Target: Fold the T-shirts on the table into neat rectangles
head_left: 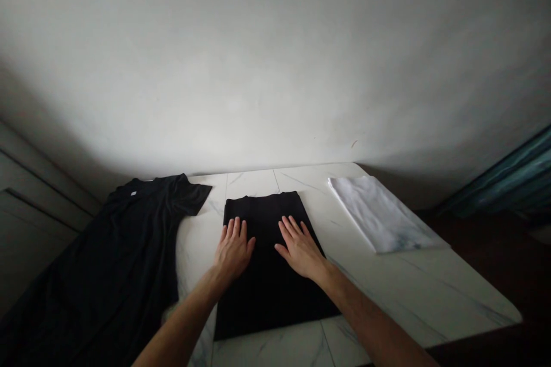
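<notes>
A black garment [271, 298], folded into a long rectangle, lies flat in front of me. My left hand [233, 246] rests palm down on its left side, fingers stretched out. On its right side lies my right hand [299, 245], also flat with the fingers slightly spread. Neither hand grips the cloth. To the left, a black short-sleeved T-shirt [129, 258] is spread out unfolded, a small pale label near its collar, its lower part running out of view. A folded white garment [379, 215] lies to the right, apart from both hands.
The white marble-patterned table [413, 298] has rounded corners and stands against a pale wall [258, 69]. Grey panelled furniture [38, 206] stands at the left. Blue-green fabric [508, 178] hangs at the right above a dark floor [486, 241].
</notes>
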The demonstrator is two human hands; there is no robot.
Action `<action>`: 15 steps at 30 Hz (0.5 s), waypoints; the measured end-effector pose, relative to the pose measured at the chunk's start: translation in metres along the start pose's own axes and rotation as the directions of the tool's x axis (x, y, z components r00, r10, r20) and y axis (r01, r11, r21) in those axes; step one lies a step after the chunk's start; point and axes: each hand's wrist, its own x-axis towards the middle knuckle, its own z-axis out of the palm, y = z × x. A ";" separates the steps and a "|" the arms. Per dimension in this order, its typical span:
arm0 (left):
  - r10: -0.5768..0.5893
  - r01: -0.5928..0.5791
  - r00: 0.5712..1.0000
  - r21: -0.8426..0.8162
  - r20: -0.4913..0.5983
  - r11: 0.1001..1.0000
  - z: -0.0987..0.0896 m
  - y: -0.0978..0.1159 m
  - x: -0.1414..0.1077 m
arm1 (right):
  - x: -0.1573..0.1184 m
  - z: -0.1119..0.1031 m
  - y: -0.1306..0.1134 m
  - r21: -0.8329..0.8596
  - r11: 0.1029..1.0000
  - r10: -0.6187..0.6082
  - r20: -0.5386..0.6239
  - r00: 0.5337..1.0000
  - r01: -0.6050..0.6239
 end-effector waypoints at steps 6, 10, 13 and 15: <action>0.183 -0.174 0.979 -0.098 0.091 0.980 -0.002 0.010 0.023 | 0.017 0.010 -0.003 0.020 1.000 -0.005 -0.016 1.000 0.005; 0.166 -0.158 0.984 -0.105 0.070 0.982 0.006 0.003 0.027 | 0.016 0.014 -0.001 0.014 0.999 0.048 0.015 0.999 -0.048; 0.157 -0.151 0.986 -0.096 0.058 0.984 0.009 -0.002 0.031 | 0.018 0.013 -0.002 -0.007 0.997 0.081 0.016 0.997 -0.081; 0.145 -0.139 0.988 -0.089 0.058 0.986 0.010 -0.005 0.035 | 0.022 0.012 -0.001 -0.011 0.995 0.096 0.027 0.995 -0.096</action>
